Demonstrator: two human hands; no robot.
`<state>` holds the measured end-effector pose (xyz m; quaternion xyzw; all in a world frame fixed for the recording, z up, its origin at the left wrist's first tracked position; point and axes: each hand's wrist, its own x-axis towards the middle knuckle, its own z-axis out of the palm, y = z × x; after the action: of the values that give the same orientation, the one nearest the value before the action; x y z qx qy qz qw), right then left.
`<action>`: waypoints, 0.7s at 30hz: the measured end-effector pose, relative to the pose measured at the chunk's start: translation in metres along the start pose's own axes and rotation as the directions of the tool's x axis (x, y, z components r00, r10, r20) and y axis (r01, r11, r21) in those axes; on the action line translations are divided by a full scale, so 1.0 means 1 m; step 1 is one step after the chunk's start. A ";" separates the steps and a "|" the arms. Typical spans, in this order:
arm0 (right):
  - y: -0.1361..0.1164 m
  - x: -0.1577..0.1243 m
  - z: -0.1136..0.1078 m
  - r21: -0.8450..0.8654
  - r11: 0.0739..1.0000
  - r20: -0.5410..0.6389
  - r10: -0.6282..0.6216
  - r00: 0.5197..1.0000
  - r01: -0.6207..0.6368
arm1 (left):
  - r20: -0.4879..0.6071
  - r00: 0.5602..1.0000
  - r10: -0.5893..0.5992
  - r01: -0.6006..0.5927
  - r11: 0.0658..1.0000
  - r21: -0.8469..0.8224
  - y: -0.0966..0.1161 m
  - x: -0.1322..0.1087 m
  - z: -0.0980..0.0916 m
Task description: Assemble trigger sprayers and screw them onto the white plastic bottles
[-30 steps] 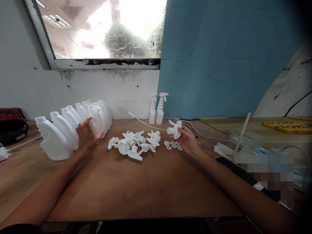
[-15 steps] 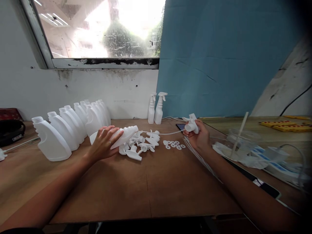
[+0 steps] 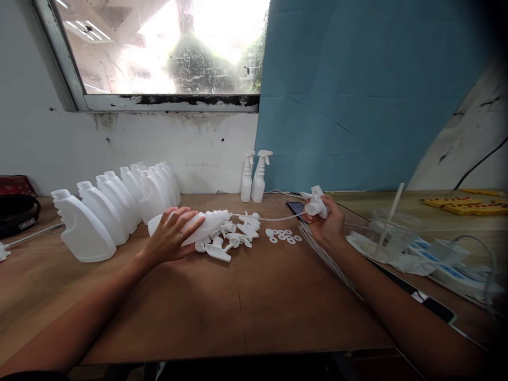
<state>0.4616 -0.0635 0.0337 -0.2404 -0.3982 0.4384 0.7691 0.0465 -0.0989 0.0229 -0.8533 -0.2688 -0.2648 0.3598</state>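
My left hand (image 3: 170, 235) is wrapped round a white plastic spray bottle (image 3: 210, 223), which lies tilted on its side with its neck toward the right. My right hand (image 3: 329, 219) grips a white trigger sprayer head (image 3: 316, 205). From that head a thin dip tube (image 3: 270, 217) runs left to the bottle's mouth; whether its tip is inside I cannot tell. Below and beside the bottle lies a pile of loose trigger sprayer heads (image 3: 239, 239). Several white ring washers (image 3: 283, 235) are spread between the pile and my right hand.
Open-necked bottles (image 3: 85, 227) stand in rows at the left. Two bottles with sprayers fitted (image 3: 259, 177) stand by the wall. Loose tubes (image 3: 323, 256) lie under my right forearm. A power strip (image 3: 456, 275) and a clear plastic cup (image 3: 397, 230) are at the right.
The bottle in my left hand has shifted slightly right and down. The sprayer head in my right hand has also moved slightly right, with the tube still stretched between them.
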 end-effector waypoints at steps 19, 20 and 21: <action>0.039 -0.084 0.060 -0.266 0.927 0.393 0.353 0.849 -0.262 | 0.196 0.974 0.110 -0.100 0.993 -0.060 0.039 0.013 -0.012; 0.040 -0.088 0.060 -0.285 0.923 0.428 0.365 0.827 -0.260 | 0.202 0.973 0.110 -0.100 0.993 -0.061 0.040 0.014 -0.013; 0.039 -0.090 0.060 -0.318 0.915 0.456 0.378 0.806 -0.249 | 0.206 0.972 0.117 -0.105 0.992 -0.064 0.040 0.014 -0.013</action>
<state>0.3662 -0.1207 0.0033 -0.2710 -0.5914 0.5557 0.5177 0.0793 -0.1292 0.0207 -0.8993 -0.2500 -0.1600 0.3211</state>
